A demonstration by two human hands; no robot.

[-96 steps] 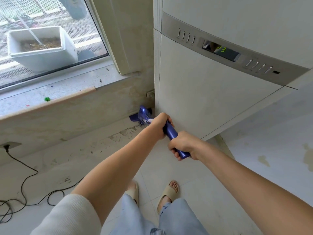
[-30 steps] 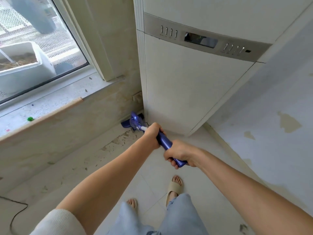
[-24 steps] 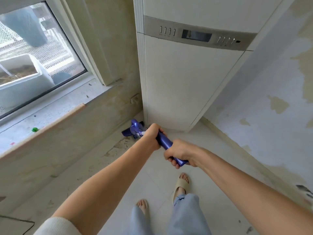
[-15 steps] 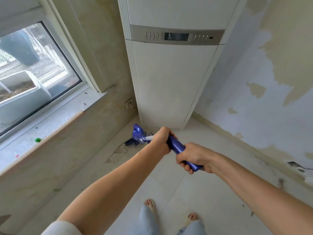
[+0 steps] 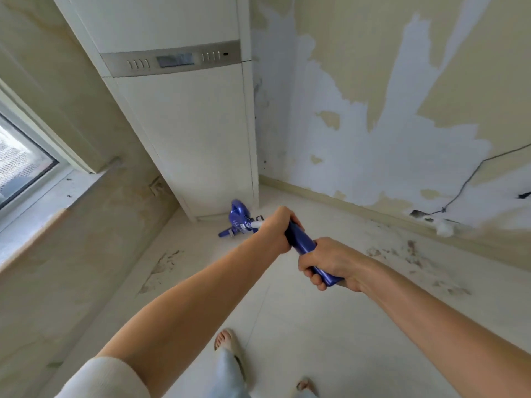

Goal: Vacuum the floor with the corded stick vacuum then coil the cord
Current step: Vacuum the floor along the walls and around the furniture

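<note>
Vacuuming is the step in hand: left hand and right hand both grip the stick vacuum handle. Next, sweep the dirty floor at two o'clock

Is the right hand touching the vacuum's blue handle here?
Touching. The head view shows the right hand with fingers curled round the blue handle, no gap visible.

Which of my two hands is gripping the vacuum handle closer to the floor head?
The left hand. It grips the blue handle at its front end, toward the vacuum head; the right hand holds the rear end, nearer the body.
</note>
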